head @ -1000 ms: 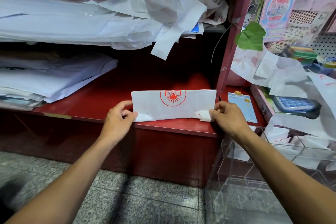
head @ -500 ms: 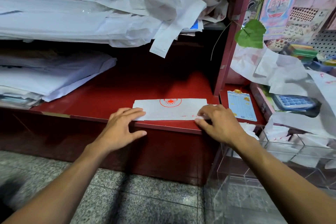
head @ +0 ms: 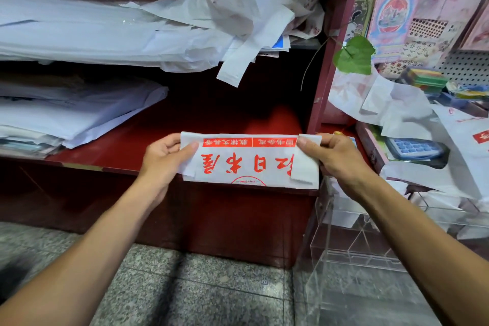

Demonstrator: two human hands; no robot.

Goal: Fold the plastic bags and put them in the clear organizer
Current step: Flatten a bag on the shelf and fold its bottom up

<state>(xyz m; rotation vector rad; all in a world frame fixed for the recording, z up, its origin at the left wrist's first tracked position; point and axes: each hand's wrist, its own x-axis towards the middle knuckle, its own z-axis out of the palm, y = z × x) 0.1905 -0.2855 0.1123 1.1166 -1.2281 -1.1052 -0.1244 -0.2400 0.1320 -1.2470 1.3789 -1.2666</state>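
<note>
Head view. A folded white plastic bag with red printed characters point(head: 251, 163) is held up as a flat horizontal band in front of the front edge of the dark red wooden shelf point(head: 127, 151). The left hand point(head: 165, 157) grasps the bag's left end, thumb on the printed face and fingers curled behind it. The right hand point(head: 334, 157) pinches the right end in the same manner, thumb in front. The printed characters appear upside down to the camera, and a red arc shows along the bag's lower edge.

Lower right, on the grey speckled stone floor point(head: 201, 288), stands the clear acrylic organizer with divided compartments point(head: 352, 243); white folded items lie in its upper compartments. It is below and to the right of the held bag, apart from it.

On the upper shelf lies a loose heap of white plastic bags point(head: 238, 16). A stack of flat white bags point(head: 66, 114) rests at the left of the red shelf. A blue calculator point(head: 412, 147) and a green leaf point(head: 353, 54) lie to the right.
</note>
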